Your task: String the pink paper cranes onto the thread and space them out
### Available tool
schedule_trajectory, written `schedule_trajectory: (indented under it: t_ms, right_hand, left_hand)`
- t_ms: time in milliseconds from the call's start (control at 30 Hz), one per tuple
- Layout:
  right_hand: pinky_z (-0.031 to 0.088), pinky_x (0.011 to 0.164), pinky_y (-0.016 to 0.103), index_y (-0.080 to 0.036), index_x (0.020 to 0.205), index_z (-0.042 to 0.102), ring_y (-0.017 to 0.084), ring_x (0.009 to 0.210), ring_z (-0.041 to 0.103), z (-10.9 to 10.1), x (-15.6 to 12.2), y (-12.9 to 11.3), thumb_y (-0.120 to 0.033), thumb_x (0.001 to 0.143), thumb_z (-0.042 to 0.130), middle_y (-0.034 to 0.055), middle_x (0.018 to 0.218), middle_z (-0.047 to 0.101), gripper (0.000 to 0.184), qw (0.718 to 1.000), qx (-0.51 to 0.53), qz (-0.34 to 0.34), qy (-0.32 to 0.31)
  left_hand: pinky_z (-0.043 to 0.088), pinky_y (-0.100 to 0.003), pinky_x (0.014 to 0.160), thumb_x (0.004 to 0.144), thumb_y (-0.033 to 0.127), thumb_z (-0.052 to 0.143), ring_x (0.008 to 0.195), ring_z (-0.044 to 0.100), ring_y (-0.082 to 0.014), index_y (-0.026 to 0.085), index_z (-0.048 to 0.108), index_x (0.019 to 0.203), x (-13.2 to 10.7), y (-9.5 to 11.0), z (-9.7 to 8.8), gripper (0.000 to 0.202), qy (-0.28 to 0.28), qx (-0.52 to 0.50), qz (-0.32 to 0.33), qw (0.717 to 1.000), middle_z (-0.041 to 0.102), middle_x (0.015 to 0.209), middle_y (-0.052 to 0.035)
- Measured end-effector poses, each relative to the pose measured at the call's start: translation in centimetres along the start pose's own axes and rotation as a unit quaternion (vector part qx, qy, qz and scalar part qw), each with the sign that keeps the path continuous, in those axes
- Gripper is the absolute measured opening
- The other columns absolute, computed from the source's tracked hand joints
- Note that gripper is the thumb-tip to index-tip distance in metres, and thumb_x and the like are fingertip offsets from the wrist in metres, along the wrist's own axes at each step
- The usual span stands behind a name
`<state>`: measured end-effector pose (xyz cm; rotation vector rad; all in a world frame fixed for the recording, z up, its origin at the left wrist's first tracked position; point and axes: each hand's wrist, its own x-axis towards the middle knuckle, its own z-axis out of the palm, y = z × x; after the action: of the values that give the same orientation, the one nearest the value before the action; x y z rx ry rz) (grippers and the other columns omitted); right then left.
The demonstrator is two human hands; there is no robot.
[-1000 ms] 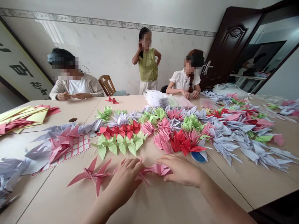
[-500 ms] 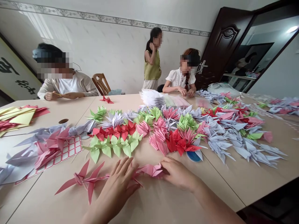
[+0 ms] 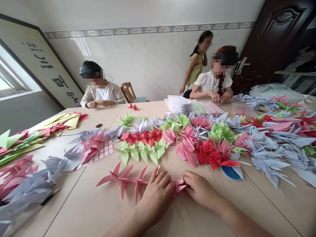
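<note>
My left hand (image 3: 156,195) lies flat with fingers stretched over the right end of a row of joined pink paper cranes (image 3: 123,180) on the tan table (image 3: 81,210). My right hand (image 3: 201,190) is curled, its fingers pinching a pink paper crane (image 3: 179,185) that shows between both hands. The two hands nearly touch. Just beyond them lie a green crane row (image 3: 143,152) and a red crane cluster (image 3: 213,156).
Heaps of folded cranes in lilac (image 3: 271,158), pink, green and red cover the table's middle and right. Flat coloured paper (image 3: 61,121) and a sticker sheet (image 3: 103,152) lie left. A blue disc (image 3: 228,172) sits near my right hand. Three people are at the far side.
The camera has swung left. My hands have drawn closer together, pushing the loose pink crane up against the row; my left hand now covers the row's end.
</note>
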<state>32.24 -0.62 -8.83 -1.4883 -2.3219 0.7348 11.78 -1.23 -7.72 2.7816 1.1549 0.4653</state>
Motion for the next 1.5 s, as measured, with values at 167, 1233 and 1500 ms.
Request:
schedule_trajectory:
  t_ms: [167,1233,1500]
  right_hand:
    - [0.041,0.071,0.027,-0.016,0.081,0.059,0.019,0.084,0.056,-0.5,-0.4,-0.6,-0.019,0.088,0.053,0.0041,0.088,0.059,0.009,1.0,0.003,-0.024,0.005]
    - [0.046,0.064,0.023,-0.013,0.081,0.057,0.014,0.077,0.065,-3.4,3.2,-2.5,-0.04,0.078,0.071,0.0089,0.098,0.067,0.031,0.746,0.658,0.048,-0.098]
    - [0.043,0.07,0.024,-0.013,0.082,0.054,0.011,0.072,0.057,-2.8,2.7,-0.7,-0.044,0.077,0.073,0.0014,0.077,0.061,0.037,0.804,0.59,0.051,-0.05]
  left_hand:
    - [0.028,-0.051,0.111,0.09,0.017,0.052,0.106,0.057,-0.0233,0.02,0.058,0.09,0.0,-0.1,0.0,0.007,0.014,0.02,-0.008,1.0,0.064,0.095,-0.0023]
    - [0.032,-0.058,0.106,0.088,0.011,0.045,0.104,0.06,-0.0228,0.02,0.054,0.084,-0.4,-2.5,-2.1,0.013,0.105,-0.058,-0.043,0.992,0.065,0.106,-0.0082]
    - [0.041,-0.056,0.1,0.087,0.028,0.056,0.111,0.059,-0.0276,0.022,0.06,0.09,-0.5,-2.7,-2.3,0.008,0.064,-0.071,-0.058,0.994,0.065,0.115,-0.0092]
